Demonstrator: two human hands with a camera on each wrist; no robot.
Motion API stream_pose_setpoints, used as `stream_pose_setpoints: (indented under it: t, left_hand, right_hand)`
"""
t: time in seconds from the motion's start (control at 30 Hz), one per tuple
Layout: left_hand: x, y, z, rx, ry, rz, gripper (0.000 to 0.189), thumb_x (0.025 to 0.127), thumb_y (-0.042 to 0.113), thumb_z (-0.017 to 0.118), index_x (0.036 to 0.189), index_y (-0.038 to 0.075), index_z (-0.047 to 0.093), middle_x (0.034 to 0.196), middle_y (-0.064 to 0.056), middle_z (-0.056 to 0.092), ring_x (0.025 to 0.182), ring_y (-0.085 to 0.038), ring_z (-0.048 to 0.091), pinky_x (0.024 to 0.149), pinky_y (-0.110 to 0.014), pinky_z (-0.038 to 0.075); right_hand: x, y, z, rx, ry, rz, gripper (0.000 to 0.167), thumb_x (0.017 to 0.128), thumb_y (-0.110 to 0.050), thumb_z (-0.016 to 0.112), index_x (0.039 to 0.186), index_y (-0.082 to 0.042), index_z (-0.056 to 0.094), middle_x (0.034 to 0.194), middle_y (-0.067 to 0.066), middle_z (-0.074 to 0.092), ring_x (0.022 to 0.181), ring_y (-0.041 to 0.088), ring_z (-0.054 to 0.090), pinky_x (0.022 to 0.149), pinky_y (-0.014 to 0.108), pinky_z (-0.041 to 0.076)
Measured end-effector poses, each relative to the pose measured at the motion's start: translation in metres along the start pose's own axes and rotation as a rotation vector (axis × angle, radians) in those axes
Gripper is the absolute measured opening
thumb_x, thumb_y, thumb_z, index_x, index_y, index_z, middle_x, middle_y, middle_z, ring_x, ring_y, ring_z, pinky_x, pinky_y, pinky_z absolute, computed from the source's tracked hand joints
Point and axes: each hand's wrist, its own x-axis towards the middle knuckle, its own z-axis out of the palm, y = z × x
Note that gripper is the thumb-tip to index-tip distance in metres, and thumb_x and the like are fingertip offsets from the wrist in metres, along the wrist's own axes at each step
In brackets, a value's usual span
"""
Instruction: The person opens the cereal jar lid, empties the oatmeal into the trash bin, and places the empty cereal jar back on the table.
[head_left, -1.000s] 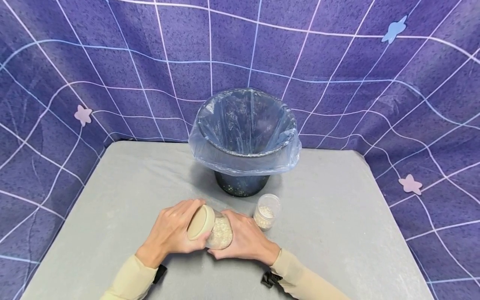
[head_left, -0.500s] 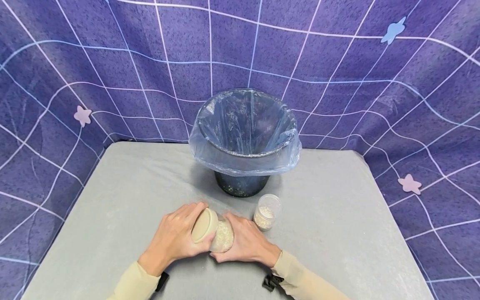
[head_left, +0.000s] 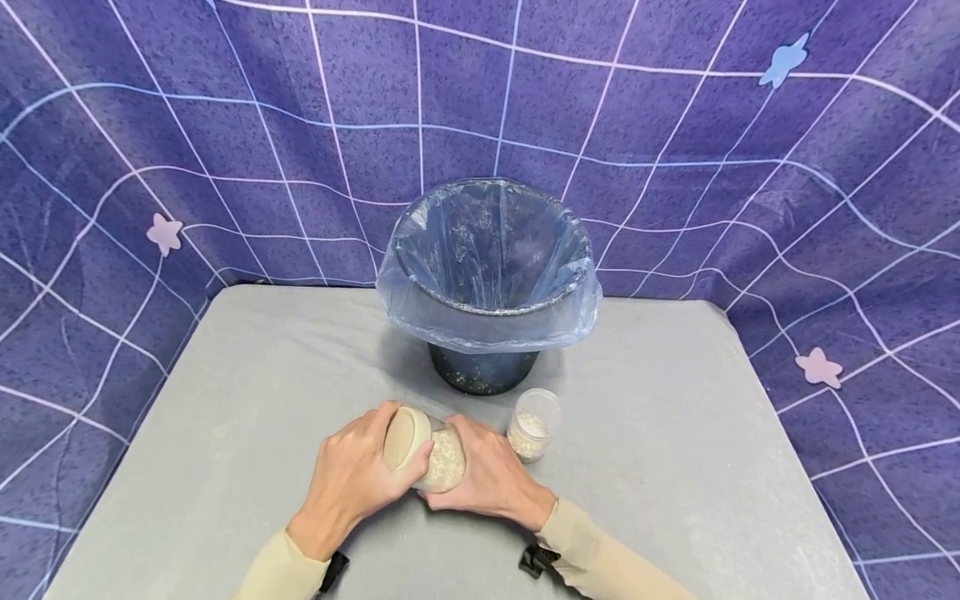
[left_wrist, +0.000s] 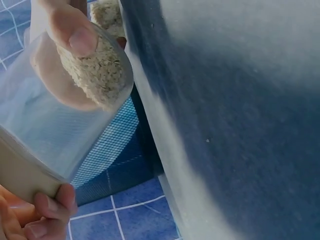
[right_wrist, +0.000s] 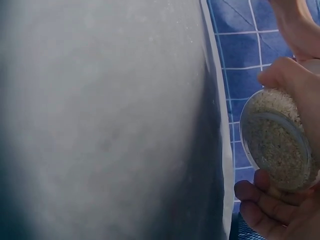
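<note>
A clear jar (head_left: 446, 460) with a cream lid (head_left: 407, 438) is held tilted over the front of the table. My left hand (head_left: 360, 467) grips the lid, thumb and fingers round its edge. The right hand (head_left: 491, 473) holds the clear body near its base. Pale, rice-like grains (left_wrist: 100, 72) lie heaped toward the bottom end in the left wrist view, and the round base (right_wrist: 277, 145) faces the right wrist camera. Just beyond the right hand stands a second clear jar (head_left: 534, 423), partly filled with similar grains.
Behind the jars stands a dark bin (head_left: 483, 371) lined with a translucent blue bag (head_left: 495, 329) folded over its rim. A grey cloth covers the table (head_left: 652, 467). Purple gridded fabric (head_left: 300, 150) hangs at the back and both sides.
The held jar has shifted slightly, nearer and right, then back a little. My left hand has turned on the lid, its thumb now further along the lid's edge. The second jar and bin stay put.
</note>
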Motion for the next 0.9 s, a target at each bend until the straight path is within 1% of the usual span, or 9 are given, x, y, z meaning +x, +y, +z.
stream_pose_setpoints:
  t: [0.13,0.27,0.43,0.57,0.7,0.8,0.87,0.9]
  left_hand:
    - [0.001,0.004,-0.001,0.021,-0.014,-0.008,0.048,0.082,0.052,0.069,0.103,0.009,0.064,0.075,-0.005,0.063,0.058,-0.029,0.062,0.045,-0.046,0.05]
    - [0.002,0.007,-0.002,0.032,-0.051,-0.032,0.048,0.084,0.052,0.07,0.102,0.009,0.062,0.074,-0.005,0.061,0.058,-0.032,0.061,0.045,-0.046,0.049]
    - [0.004,0.009,-0.005,0.019,-0.091,-0.054,0.046,0.085,0.05,0.073,0.102,0.009,0.06,0.074,-0.004,0.059,0.059,-0.032,0.061,0.046,-0.047,0.049]
    - [0.005,0.009,-0.006,0.013,-0.108,-0.062,0.048,0.084,0.05,0.075,0.105,0.009,0.061,0.076,-0.005,0.06,0.059,-0.033,0.062,0.047,-0.047,0.049]
    - [0.006,0.009,-0.01,-0.002,-0.148,-0.087,0.054,0.083,0.055,0.078,0.109,0.01,0.062,0.079,-0.003,0.062,0.062,-0.031,0.063,0.049,-0.046,0.049]
    - [0.007,0.008,-0.014,-0.027,-0.189,-0.107,0.055,0.082,0.058,0.082,0.109,0.014,0.062,0.08,0.0,0.062,0.063,-0.028,0.062,0.051,-0.045,0.049]
    - [0.009,0.006,-0.017,-0.039,-0.213,-0.1,0.055,0.081,0.059,0.083,0.109,0.017,0.062,0.08,0.001,0.063,0.064,-0.026,0.063,0.052,-0.044,0.049]
    - [0.009,0.004,-0.018,-0.033,-0.22,-0.086,0.054,0.081,0.06,0.082,0.109,0.018,0.063,0.08,0.001,0.064,0.064,-0.027,0.064,0.052,-0.044,0.049]
  right_hand:
    - [-0.001,0.001,0.001,0.015,-0.001,0.018,0.084,0.063,-0.049,0.097,0.128,-0.011,0.062,0.102,-0.003,0.07,0.086,0.01,0.067,0.072,0.027,0.059]
    - [-0.001,0.001,0.001,0.022,-0.004,0.025,0.085,0.063,-0.048,0.097,0.129,-0.009,0.062,0.103,-0.001,0.071,0.087,0.011,0.067,0.072,0.028,0.059]
    - [-0.002,0.001,0.001,0.024,0.003,0.025,0.085,0.062,-0.047,0.098,0.128,-0.008,0.062,0.102,-0.001,0.071,0.086,0.011,0.068,0.072,0.027,0.059]
    - [-0.001,0.001,0.001,0.024,0.001,0.025,0.086,0.061,-0.046,0.098,0.129,-0.006,0.063,0.102,0.0,0.071,0.086,0.011,0.068,0.072,0.028,0.059]
    - [-0.001,0.0,0.0,0.025,0.0,0.024,0.088,0.061,-0.047,0.098,0.13,-0.006,0.063,0.103,0.0,0.072,0.086,0.011,0.067,0.072,0.028,0.059]
    - [-0.002,0.0,0.0,0.023,0.005,0.02,0.087,0.061,-0.046,0.098,0.13,-0.007,0.063,0.104,0.0,0.071,0.087,0.011,0.067,0.073,0.028,0.059]
    - [-0.001,0.001,0.0,0.02,0.007,0.017,0.087,0.061,-0.047,0.098,0.13,-0.008,0.062,0.106,-0.001,0.071,0.088,0.011,0.068,0.074,0.029,0.059]
    - [-0.001,0.001,0.0,0.019,0.008,0.016,0.087,0.061,-0.047,0.098,0.13,-0.008,0.062,0.106,-0.001,0.071,0.089,0.011,0.068,0.074,0.029,0.059]
